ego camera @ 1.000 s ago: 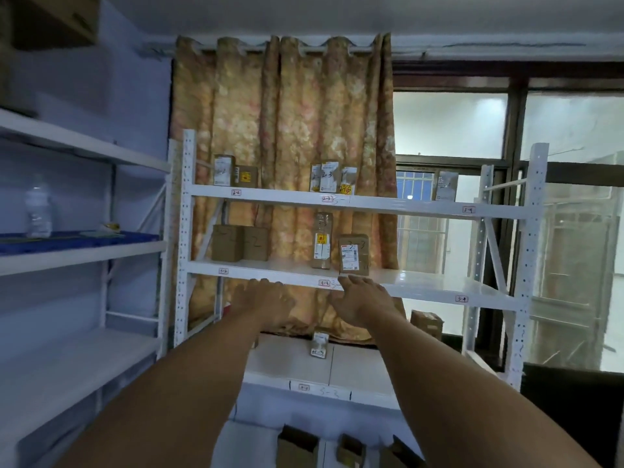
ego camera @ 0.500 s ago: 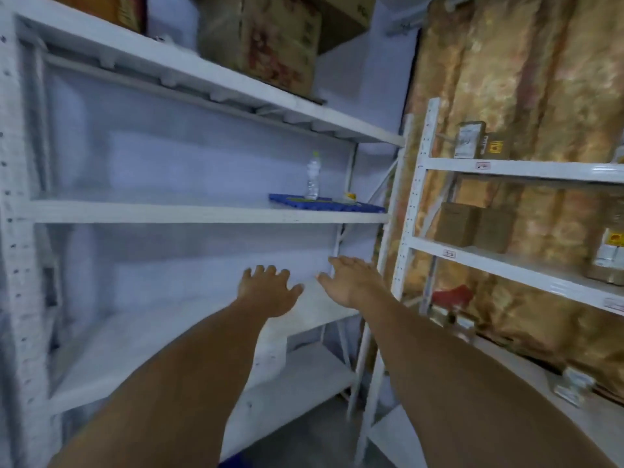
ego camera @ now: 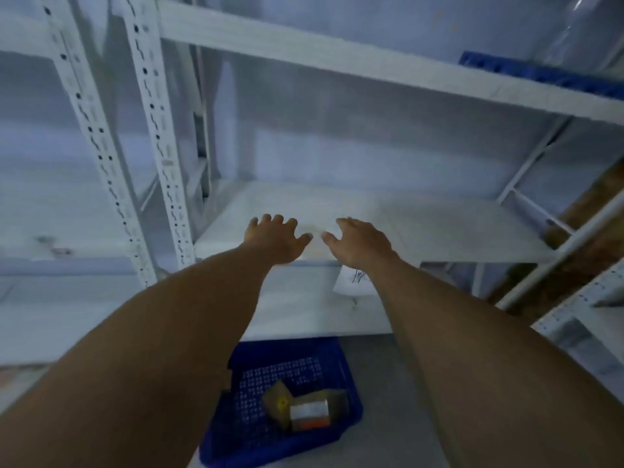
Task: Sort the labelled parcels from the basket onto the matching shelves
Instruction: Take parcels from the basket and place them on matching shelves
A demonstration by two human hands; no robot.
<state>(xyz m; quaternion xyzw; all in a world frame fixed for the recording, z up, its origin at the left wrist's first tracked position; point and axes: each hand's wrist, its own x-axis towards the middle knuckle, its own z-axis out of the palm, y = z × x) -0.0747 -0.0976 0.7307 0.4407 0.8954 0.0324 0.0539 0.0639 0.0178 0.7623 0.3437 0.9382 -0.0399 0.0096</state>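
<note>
Nothing legible. Dark handwritten scrawl on white paper slip (ego camera: 351,282) just below front edge of shelf (ego camera: 439,228), too blurred to read. Yellow sticker and white label on parcels (ego camera: 309,412) in basket (ego camera: 287,347), equally unreadable.

We look down on the blue basket (ego camera: 287,349), which stands on the floor just in front of the lowest shelf board (ego camera: 297,309). Its bottom is perforated. Two brown cardboard parcels lie touching in its right half. The left parcel (ego camera: 278,401) is tilted, with a yellow sticker facing us. The right parcel (ego camera: 317,408) lies on its side and shows a white label with an orange strip. At the front edge of the white middle shelf board (ego camera: 422,224) hangs a paper slip (ego camera: 353,282); we cannot read its writing.
</note>
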